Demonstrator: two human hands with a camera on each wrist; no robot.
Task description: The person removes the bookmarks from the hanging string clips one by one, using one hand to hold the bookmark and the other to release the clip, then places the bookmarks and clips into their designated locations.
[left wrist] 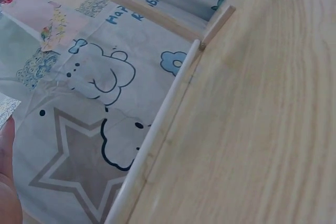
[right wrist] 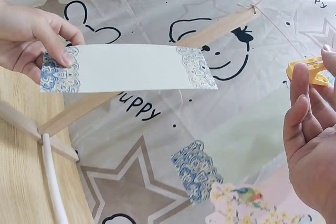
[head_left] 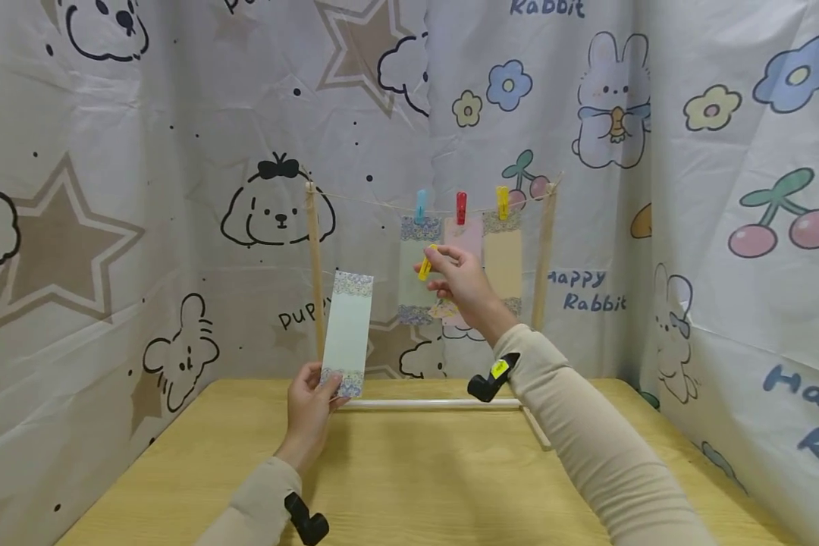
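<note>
My left hand (head_left: 307, 409) pinches the bottom end of a pale green paper card (head_left: 348, 326) with blue lacy bands at both ends. The card stands nearly upright, left of the hanging ones. Between thumb and fingers, my right hand (head_left: 469, 288) holds a yellow clothespin (right wrist: 308, 73) in front of the hanging cards. On a string (head_left: 368, 201), a light blue clothespin (head_left: 421, 206) holds a green card (head_left: 412, 262), a red one (head_left: 461, 208) a pink card (head_left: 465, 231), and another yellow one (head_left: 503, 203) an orange card (head_left: 505, 262). My right hand partly hides the pink card.
The string runs between two wooden posts (head_left: 315, 265) of a frame, joined low down by a white rod (head_left: 430, 404). A wooden foot (head_left: 536, 428) lies on the wooden table (head_left: 409, 478). Printed curtains (head_left: 246, 98) surround the table at the back and sides.
</note>
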